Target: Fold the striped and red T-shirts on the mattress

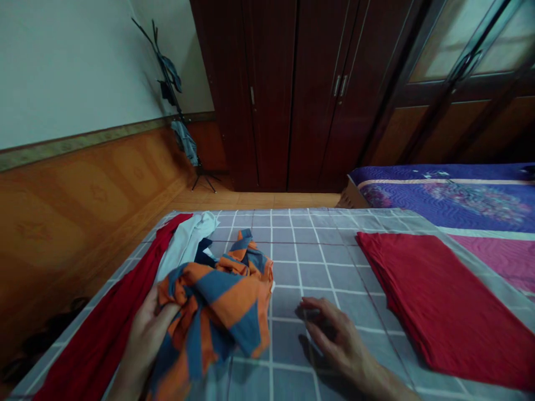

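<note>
My left hand [152, 323] grips a crumpled orange and blue-grey striped garment [234, 289], bunched between thumb and fingers. The cloth spreads to the right over the grey checked sheet [292, 267], and its lower edge is blurred. To the right of it, my right hand [334, 334] hovers low over the sheet with fingers curved and apart, holding nothing. A folded red garment [443, 301] lies flat farther right. At the left edge, a long red cloth [125, 301] runs beside a white garment [186, 239], and a small dark blue piece [204, 253] shows behind the striped cloth.
A dark wooden wardrobe [292, 100] stands beyond the sheet's far edge. On the right is a bed or mattress with a purple floral cover [472, 195]. A coat stand [178, 106] with hanging items is in the far left corner, by the wall.
</note>
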`<action>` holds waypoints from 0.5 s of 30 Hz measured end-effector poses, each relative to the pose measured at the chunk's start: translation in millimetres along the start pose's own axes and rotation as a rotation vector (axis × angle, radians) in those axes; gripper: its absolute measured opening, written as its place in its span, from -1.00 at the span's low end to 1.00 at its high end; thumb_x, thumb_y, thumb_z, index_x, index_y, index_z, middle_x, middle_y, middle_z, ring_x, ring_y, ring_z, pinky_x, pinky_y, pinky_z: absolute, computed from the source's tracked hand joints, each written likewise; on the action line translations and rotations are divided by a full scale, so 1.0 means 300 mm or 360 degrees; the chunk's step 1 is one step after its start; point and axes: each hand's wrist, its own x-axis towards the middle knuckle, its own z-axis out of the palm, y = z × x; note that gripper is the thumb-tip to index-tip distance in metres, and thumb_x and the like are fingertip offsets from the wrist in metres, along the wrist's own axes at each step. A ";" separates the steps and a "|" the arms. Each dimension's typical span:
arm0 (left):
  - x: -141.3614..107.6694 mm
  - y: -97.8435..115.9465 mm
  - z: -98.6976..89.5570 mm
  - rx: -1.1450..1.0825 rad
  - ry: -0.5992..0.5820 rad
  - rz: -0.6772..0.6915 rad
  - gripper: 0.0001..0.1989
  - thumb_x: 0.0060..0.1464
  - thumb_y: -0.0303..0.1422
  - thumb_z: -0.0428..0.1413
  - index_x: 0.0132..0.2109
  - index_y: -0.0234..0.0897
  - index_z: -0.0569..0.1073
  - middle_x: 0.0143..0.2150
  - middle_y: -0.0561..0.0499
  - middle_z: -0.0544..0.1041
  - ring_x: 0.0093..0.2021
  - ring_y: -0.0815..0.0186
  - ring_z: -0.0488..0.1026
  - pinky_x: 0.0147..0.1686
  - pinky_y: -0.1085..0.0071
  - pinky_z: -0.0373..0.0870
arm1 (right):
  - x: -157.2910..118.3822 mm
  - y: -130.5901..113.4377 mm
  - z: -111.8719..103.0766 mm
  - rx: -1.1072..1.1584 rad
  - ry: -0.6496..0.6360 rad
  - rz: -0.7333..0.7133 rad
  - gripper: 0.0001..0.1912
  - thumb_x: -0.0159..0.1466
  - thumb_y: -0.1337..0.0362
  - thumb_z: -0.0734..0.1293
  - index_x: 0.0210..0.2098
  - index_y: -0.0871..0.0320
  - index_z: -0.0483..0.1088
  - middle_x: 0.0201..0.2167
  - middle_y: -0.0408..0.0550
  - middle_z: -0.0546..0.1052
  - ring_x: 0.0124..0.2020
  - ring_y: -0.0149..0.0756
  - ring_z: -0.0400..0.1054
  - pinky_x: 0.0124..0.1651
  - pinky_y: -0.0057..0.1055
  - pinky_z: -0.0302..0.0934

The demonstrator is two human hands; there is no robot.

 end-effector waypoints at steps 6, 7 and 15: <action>-0.060 0.041 0.008 0.0657 0.0039 0.0485 -0.60 0.08 -0.32 0.02 0.09 -0.20 0.33 0.12 -0.13 0.38 0.12 0.12 0.34 0.13 0.11 0.28 | 0.004 0.036 0.022 -0.0019 -0.0049 0.0045 -0.65 0.23 0.31 0.20 0.02 0.12 0.29 -0.21 0.02 0.48 -0.29 -0.27 0.41 -0.23 -0.30 0.34; -0.085 0.059 0.041 0.0765 -0.0102 0.0610 -0.59 0.08 -0.35 0.02 0.11 -0.17 0.32 0.14 -0.11 0.36 0.15 0.13 0.31 0.15 0.11 0.25 | 0.004 0.033 0.022 -0.0028 -0.0055 0.0039 -0.65 0.23 0.32 0.20 0.02 0.13 0.29 -0.21 0.02 0.48 -0.29 -0.27 0.40 -0.23 -0.29 0.34; -0.100 0.137 0.213 0.0991 -0.0536 0.1162 -0.63 0.05 -0.48 0.04 0.03 -0.15 0.42 0.08 -0.05 0.46 0.14 0.12 0.34 0.19 0.00 0.17 | 0.008 0.014 0.027 -0.0136 -0.0046 0.0048 -0.63 0.19 0.34 0.19 0.01 0.15 0.29 -0.24 0.04 0.47 -0.28 -0.25 0.38 -0.23 -0.30 0.31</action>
